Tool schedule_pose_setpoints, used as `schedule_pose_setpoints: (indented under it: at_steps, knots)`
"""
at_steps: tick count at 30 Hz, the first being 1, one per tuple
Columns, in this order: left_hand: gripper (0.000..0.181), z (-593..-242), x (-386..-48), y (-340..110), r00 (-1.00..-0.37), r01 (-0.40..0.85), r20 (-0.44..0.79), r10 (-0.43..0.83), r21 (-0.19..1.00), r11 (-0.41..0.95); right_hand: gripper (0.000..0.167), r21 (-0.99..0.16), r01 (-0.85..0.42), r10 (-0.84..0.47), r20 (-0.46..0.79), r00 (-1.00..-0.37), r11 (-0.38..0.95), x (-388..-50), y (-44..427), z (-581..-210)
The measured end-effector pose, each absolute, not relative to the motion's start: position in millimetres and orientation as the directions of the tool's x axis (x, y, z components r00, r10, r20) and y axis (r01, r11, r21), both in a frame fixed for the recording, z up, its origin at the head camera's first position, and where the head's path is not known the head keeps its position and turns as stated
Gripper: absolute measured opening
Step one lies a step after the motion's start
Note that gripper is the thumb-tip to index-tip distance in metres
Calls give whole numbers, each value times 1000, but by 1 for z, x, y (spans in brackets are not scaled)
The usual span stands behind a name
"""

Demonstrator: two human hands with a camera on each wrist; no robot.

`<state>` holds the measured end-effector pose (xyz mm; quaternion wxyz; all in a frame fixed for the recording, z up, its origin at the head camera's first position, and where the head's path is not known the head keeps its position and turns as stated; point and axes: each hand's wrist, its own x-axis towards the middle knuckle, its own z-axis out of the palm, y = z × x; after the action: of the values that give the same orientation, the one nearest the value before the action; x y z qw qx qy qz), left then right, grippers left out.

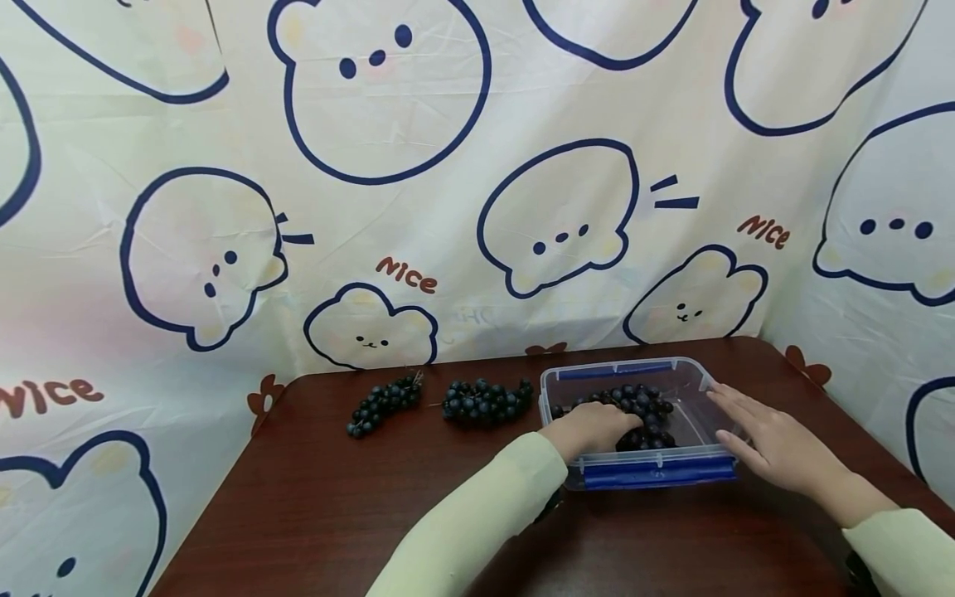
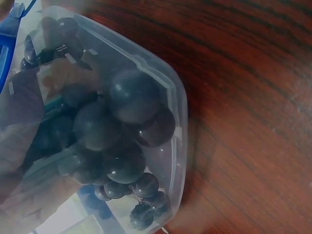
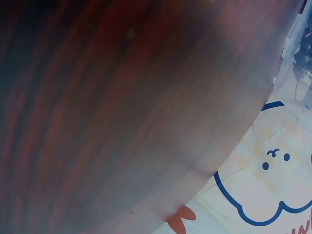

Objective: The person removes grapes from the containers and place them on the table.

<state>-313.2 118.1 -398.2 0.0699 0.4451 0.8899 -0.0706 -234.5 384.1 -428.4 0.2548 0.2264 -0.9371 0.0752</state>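
A clear plastic box [image 1: 701, 414] with blue clip strips stands toward the right of the table, with dark grapes [image 1: 634, 402] inside. My left hand [image 1: 597, 427] reaches over its near left side and grips grapes, its fingertips hidden among them. Through the clear wall, the left wrist view shows large round grapes [image 2: 134, 97] close to that hand. At the box's right side, my right hand [image 1: 776, 444] rests against the rim with its fingers straight. The right wrist view misses the right hand and shows mostly tabletop.
Two more bunches of dark grapes lie left of the box: a long one [image 1: 384, 404] and a wider one [image 1: 485, 401]. The dark wooden table [image 1: 336, 506] ends at a patterned cloth [image 1: 448, 224] hung behind it and along both sides.
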Motion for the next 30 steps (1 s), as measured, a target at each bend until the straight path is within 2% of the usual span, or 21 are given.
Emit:
schedule_pose_setpoints:
  at_steps: [11,25,30]
  knots:
    - [46,-393,-313,115,-577,816,-127,807,-141,561,61,-27,-463,-385,513,-767,886,-235,384,-428]
    - [53,-384,-311,110,-562,807,-71,824,-263,528,60,-47,-474,-387,509,-769,879,-232,383,-426]
    - [52,-383,-308,107,-525,804,-14,851,-338,490,61,-55,-473,-384,505,-773,880,-231,382,-426]
